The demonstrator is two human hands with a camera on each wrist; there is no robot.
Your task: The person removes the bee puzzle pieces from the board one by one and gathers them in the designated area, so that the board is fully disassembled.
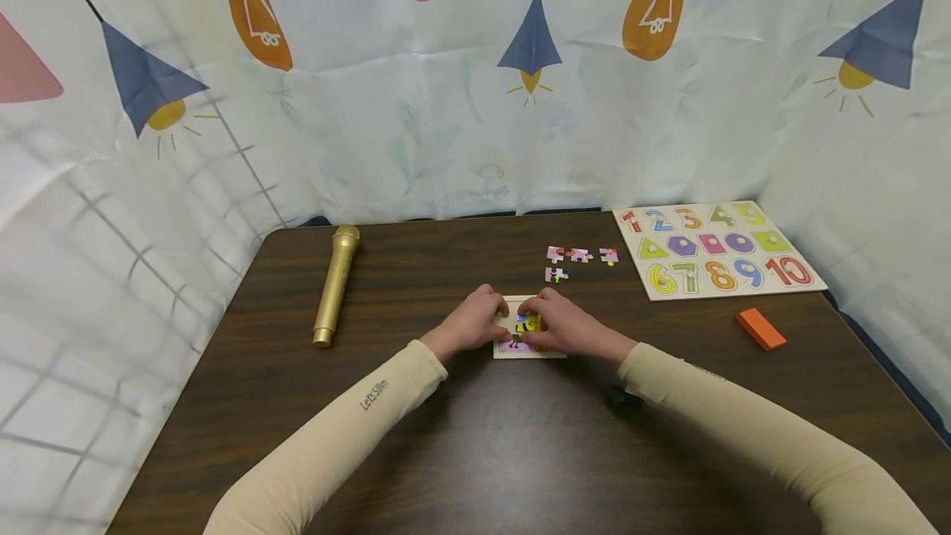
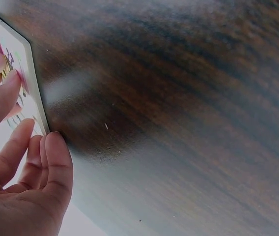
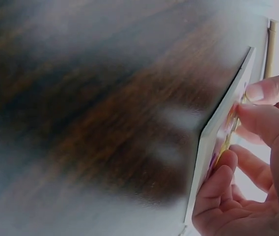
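Observation:
A small jigsaw puzzle board [image 1: 500,352] lies flat on the table before me, with a pale frame and pink, yellow and blue picture pieces in it. My left hand [image 1: 473,323] grips its left side, the thumb on the picture and the fingers curled at the edge. From the right, my right hand [image 1: 568,325] holds the board likewise, its thumb pressing the pieces near the middle. Both thumbs come close together in the left wrist view, above the board's rim [image 2: 25,46]. Part of the picture is hidden under the hands. Loose jigsaw pieces [image 1: 579,255] lie beyond the right hand.
On the left lies a gold microphone [image 1: 337,286]. A number and shape board [image 1: 645,225] sits at the back right, with an orange block [image 1: 761,329] in front of it. Behind the dark wooden table [image 1: 475,452] hangs a patterned curtain [image 1: 446,122].

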